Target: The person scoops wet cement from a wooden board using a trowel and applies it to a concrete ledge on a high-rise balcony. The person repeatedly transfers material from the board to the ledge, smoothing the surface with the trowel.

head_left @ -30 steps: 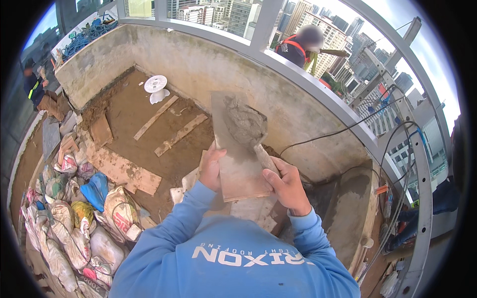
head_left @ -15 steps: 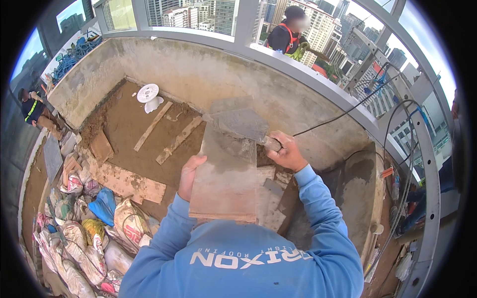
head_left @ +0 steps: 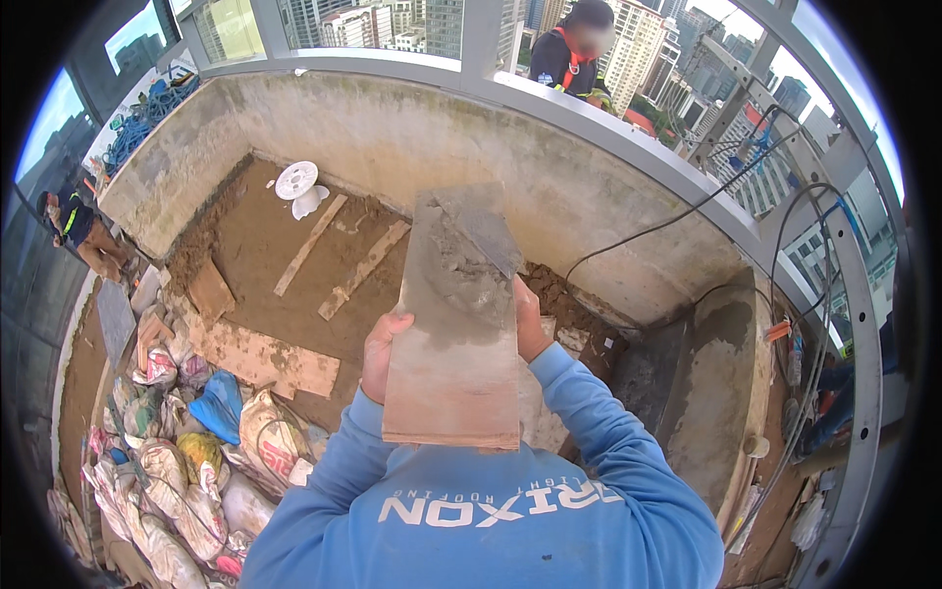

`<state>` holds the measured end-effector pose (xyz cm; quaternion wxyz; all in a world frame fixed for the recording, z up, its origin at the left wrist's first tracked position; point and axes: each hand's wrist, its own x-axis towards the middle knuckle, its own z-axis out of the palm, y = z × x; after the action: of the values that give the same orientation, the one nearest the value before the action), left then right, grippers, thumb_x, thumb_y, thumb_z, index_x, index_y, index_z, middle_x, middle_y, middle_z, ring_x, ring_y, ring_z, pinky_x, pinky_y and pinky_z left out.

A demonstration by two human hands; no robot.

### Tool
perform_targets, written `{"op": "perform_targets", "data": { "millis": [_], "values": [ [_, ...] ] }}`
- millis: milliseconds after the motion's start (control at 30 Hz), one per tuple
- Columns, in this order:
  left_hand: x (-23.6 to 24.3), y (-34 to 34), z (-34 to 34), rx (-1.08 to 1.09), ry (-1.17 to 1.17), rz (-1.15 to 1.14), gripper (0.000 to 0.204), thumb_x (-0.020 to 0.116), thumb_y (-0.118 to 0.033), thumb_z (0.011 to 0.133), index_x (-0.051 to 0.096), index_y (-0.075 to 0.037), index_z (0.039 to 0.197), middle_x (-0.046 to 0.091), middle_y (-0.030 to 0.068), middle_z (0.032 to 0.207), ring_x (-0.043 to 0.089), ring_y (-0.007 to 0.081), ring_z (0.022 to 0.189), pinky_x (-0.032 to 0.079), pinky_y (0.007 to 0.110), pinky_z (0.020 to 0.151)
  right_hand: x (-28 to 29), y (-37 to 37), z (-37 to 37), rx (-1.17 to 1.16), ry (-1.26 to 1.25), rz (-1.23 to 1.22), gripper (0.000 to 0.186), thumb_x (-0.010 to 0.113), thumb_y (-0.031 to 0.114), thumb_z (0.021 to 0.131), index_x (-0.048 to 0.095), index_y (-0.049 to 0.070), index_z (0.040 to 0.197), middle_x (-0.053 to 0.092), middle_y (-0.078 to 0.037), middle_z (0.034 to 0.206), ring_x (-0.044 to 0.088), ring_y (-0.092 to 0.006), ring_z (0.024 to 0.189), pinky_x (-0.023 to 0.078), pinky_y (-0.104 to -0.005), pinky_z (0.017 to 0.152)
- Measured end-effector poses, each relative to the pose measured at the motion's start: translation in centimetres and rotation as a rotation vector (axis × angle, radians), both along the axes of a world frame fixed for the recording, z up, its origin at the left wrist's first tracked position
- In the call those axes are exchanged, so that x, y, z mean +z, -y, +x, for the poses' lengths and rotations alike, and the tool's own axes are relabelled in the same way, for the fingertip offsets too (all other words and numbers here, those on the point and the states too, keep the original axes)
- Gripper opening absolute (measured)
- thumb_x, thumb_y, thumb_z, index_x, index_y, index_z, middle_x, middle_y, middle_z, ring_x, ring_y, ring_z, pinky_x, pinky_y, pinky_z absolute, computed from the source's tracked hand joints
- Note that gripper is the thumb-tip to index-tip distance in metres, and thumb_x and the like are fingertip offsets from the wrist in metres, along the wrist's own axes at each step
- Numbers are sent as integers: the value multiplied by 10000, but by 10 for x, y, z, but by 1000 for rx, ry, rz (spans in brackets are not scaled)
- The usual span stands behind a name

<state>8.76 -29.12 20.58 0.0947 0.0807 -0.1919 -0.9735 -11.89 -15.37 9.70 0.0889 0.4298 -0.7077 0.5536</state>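
Note:
A long wooden board [head_left: 451, 383] is held out in front of my chest, with wet grey mortar [head_left: 453, 257] heaped on its far half. My left hand [head_left: 381, 351] grips the board's left edge, its thumb on top and its other fingers hidden underneath. A trowel [head_left: 494, 239] lies with its grey blade against the mortar at the board's far right. My right hand [head_left: 531, 322] is closed at the board's right edge, where the trowel's handle end meets it; the handle itself is mostly hidden.
Low concrete walls [head_left: 363, 128] enclose the muddy floor. A white spool [head_left: 297, 184], wooden strips [head_left: 363, 270] and a plank [head_left: 265, 355] lie ahead-left. Filled sacks [head_left: 186, 491] crowd the near left. A black cable [head_left: 648, 236] hangs right. One person [head_left: 574, 59] is beyond the window frame, another [head_left: 83, 231] far left.
My right hand has come down and in to the board's right edge. The trowel blade has turned, uncovering more mortar. The person beyond the window frame has bent lower.

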Motion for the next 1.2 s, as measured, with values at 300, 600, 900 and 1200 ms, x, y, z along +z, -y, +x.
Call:
{"op": "perform_targets", "data": {
  "millis": [300, 600, 900, 1200],
  "values": [
    [-1, 24, -11, 96, 39, -40, 407, 529, -208, 920, 572, 8, 1262, 672, 137, 1146, 668, 260, 998, 537, 384, 899, -38, -55, 32, -141, 63, 244, 386, 730, 107, 830, 597, -36, 1163, 621, -253, 1081, 633, -391, 951, 508, -430, 809],
    [5, 41, 1, 149, -8, -240, 532, 569, -156, 874, 496, -12, 1380, 640, 132, 1218, 653, 249, 1056, 523, 389, 939, 97, -122, -3, -41, 5, 109, 427, 693, 170, 880, 593, -60, 1225, 636, -107, 917, 600, -168, 719, 492, -279, 649],
    [-2, 31, -2, 49, -116, -244, 595, 599, -176, 870, 458, 7, 1418, 627, 139, 1259, 636, 253, 1106, 501, 390, 978, 173, -83, -46, 602, 568, 214, 503, 618, 415, 982, 644, -31, 1214, 645, -67, 816, 535, -128, 565, 404, -256, 511],
    [-11, 50, 4, 230, -48, -261, 593, 592, -169, 872, 454, 2, 1422, 617, 150, 1269, 633, 254, 1119, 512, 390, 968, 89, -131, -59, 327, 664, 436, 365, 547, 267, 1012, 659, -33, 1188, 605, -38, 760, 475, -90, 532, 364, -237, 464]
  ]
}}
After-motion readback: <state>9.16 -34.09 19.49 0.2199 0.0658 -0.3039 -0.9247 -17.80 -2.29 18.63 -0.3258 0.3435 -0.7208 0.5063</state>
